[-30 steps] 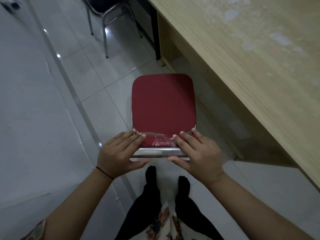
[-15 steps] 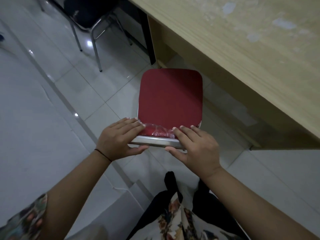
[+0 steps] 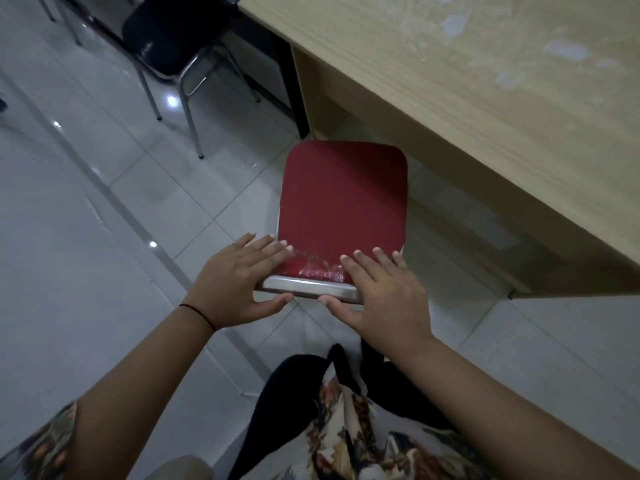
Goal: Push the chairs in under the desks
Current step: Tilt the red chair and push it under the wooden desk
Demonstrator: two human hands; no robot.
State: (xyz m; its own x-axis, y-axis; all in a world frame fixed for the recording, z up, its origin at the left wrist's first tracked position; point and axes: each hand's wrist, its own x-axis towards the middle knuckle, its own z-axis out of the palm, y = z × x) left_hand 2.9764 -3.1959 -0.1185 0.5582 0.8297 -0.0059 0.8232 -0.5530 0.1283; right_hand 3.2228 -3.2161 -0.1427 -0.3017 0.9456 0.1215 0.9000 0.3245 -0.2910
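A red padded chair (image 3: 343,199) with a chrome top rail stands on the tiled floor, just left of the light wooden desk (image 3: 467,91). I look down on its backrest. My left hand (image 3: 239,282) grips the left end of the chrome rail, fingers over the red pad and thumb under the rail. My right hand (image 3: 384,296) grips the right end the same way. Crinkled clear plastic lies on the pad between my hands. The chair's legs and seat are hidden beneath the backrest.
A black chair (image 3: 173,39) with chrome legs stands at the upper left beside a dark desk panel (image 3: 291,77). The wooden desk's side panel (image 3: 485,216) runs along the chair's right. Glossy white floor tiles (image 3: 104,188) stretch to the left. My legs are below the chair.
The red chair and both hands have shifted forward toward the desk's end; the view has tilted up, and the black chair shows more fully. My grip on the rail is unchanged.
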